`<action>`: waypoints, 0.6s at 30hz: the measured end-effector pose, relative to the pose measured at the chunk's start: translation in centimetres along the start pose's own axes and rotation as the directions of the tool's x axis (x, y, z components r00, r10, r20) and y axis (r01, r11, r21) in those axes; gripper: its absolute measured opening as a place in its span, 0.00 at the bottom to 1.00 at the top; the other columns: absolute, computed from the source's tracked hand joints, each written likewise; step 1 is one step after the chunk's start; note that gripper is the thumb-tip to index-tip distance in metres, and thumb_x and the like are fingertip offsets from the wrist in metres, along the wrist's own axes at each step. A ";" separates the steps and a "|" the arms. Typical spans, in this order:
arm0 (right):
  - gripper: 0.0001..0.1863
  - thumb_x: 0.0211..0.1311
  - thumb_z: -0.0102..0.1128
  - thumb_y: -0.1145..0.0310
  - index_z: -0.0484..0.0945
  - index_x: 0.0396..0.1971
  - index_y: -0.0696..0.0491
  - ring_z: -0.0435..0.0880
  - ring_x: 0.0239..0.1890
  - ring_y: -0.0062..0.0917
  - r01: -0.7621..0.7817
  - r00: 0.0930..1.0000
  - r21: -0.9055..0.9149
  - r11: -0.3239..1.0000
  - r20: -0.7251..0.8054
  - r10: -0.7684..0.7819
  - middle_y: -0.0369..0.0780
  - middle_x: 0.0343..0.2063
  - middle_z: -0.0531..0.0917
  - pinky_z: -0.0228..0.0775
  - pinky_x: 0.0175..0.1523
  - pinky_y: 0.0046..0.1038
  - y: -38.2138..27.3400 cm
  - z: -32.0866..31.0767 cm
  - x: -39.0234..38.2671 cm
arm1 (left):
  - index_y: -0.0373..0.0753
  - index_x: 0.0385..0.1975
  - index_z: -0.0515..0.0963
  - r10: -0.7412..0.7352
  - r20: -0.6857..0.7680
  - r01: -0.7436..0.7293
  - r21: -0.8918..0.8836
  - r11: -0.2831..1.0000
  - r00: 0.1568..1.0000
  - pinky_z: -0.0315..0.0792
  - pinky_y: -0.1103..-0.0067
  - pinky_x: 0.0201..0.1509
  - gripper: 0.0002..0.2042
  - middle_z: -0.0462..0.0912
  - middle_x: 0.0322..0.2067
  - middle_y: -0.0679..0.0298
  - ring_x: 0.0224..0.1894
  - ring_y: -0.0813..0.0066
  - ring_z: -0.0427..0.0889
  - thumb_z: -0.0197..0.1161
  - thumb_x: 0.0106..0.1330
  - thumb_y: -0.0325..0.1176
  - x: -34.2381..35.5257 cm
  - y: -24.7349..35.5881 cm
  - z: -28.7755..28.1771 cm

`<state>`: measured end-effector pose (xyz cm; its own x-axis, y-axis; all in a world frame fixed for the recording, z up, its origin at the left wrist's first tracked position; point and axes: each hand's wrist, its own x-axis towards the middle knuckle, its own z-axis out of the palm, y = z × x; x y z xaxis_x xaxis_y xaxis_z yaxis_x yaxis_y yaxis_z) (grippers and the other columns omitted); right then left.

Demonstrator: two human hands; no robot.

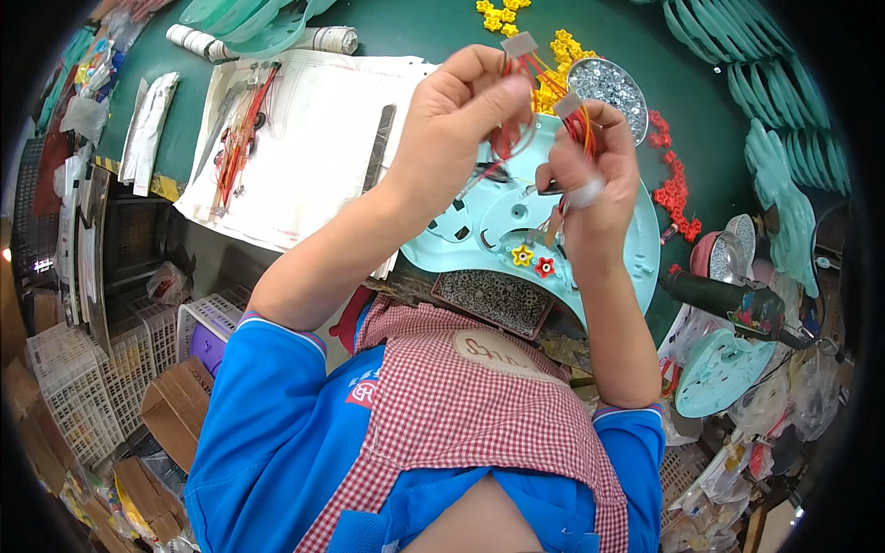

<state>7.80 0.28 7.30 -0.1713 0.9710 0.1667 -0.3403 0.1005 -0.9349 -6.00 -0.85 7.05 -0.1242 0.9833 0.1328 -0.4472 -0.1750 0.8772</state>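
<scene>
My left hand [466,106] is closed in a pinch on a bundle of red wires, with a pale flat plug [519,44] standing above the fingertips. A short way to the right, my right hand [597,170] grips red and yellow wires [578,127] that end in a second pale plug [566,104]. Something white wraps one of its fingers, and the thumb is blurred. Both hands are raised over a light-blue plastic shell [636,240], partly hiding it. Near its lower edge sit a yellow star-shaped piece [523,255] and a red one [545,267].
A round dish of small metal parts [608,83] stands beyond the shell, between yellow pieces [556,69] and red pieces [676,189]. More wires [241,138] lie on white paper [313,120] at left. A dark power tool [728,300] lies at right, below stacked teal shells [774,92].
</scene>
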 end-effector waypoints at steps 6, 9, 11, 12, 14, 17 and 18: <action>0.11 0.68 0.56 0.66 0.77 0.37 0.59 0.65 0.21 0.09 -0.008 0.999 0.044 0.999 0.046 0.006 0.30 0.21 0.72 0.62 0.25 0.16 0.2 -1.6 -0.4 | 0.35 0.50 0.78 -0.086 -0.068 0.089 0.044 0.995 0.994 0.46 0.88 0.16 0.14 0.58 0.08 0.79 0.11 0.93 0.51 0.57 0.68 0.32 -0.2 0.5 0.8; 0.20 0.74 0.44 0.58 0.78 0.42 0.60 0.72 0.26 0.15 0.000 0.999 0.003 1.000 -0.042 0.000 0.35 0.24 0.75 0.69 0.33 0.22 -0.1 -1.8 0.1 | 0.36 0.49 0.78 -0.112 0.068 0.100 0.151 0.983 0.991 0.46 0.87 0.16 0.13 0.59 0.09 0.78 0.11 0.92 0.52 0.58 0.68 0.33 -0.4 0.9 0.4; 0.20 0.75 0.42 0.57 0.77 0.43 0.59 0.74 0.30 0.19 0.130 0.985 -0.066 0.989 -0.105 -0.137 0.37 0.28 0.76 0.70 0.38 0.25 0.7 -2.1 0.7 | 0.35 0.41 0.81 -0.042 0.018 0.040 0.108 0.993 0.999 0.51 0.88 0.19 0.09 0.68 0.14 0.77 0.16 0.93 0.60 0.63 0.67 0.33 -0.5 1.2 0.2; 0.20 0.75 0.41 0.56 0.76 0.43 0.57 0.75 0.33 0.21 0.185 0.974 -0.082 0.979 -0.118 -0.194 0.38 0.31 0.77 0.70 0.40 0.25 1.0 -2.9 0.9 | 0.36 0.41 0.81 -0.015 -0.056 0.020 0.094 0.995 0.998 0.52 0.88 0.19 0.09 0.68 0.14 0.77 0.17 0.93 0.60 0.62 0.67 0.34 -0.5 1.5 -0.1; 0.19 0.75 0.40 0.55 0.74 0.43 0.55 0.76 0.34 0.24 0.245 0.953 0.069 0.967 -0.199 -0.228 0.39 0.34 0.77 0.71 0.41 0.26 0.6 -3.9 1.1 | 0.37 0.39 0.79 0.159 -0.242 -0.154 0.039 0.987 0.957 0.56 0.87 0.20 0.08 0.69 0.17 0.75 0.16 0.89 0.61 0.60 0.69 0.35 0.5 0.1 -1.9; 0.19 0.75 0.39 0.53 0.72 0.40 0.55 0.76 0.32 0.24 0.188 0.918 0.241 0.952 -0.387 -0.083 0.38 0.33 0.77 0.72 0.39 0.26 -0.8 -5.6 1.5 | 0.39 0.37 0.76 0.349 -0.429 -0.328 0.124 0.936 0.833 0.69 0.85 0.30 0.09 0.74 0.25 0.68 0.26 0.85 0.72 0.53 0.73 0.37 0.2 1.9 -3.8; 0.20 0.76 0.39 0.53 0.71 0.38 0.55 0.77 0.31 0.24 0.150 0.899 0.255 0.955 -0.437 -0.025 0.38 0.32 0.77 0.73 0.39 0.27 -1.0 -5.8 1.5 | 0.39 0.41 0.74 0.408 -0.435 -0.353 0.205 0.913 0.803 0.69 0.82 0.32 0.09 0.75 0.28 0.66 0.28 0.81 0.73 0.50 0.74 0.36 0.1 2.8 -4.4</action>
<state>13.29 2.91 6.71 0.2587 0.9653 0.0359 -0.5864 0.1864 -0.7883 -11.14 -1.42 7.51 -0.6675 0.6962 0.2643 -0.1823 -0.4968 0.8485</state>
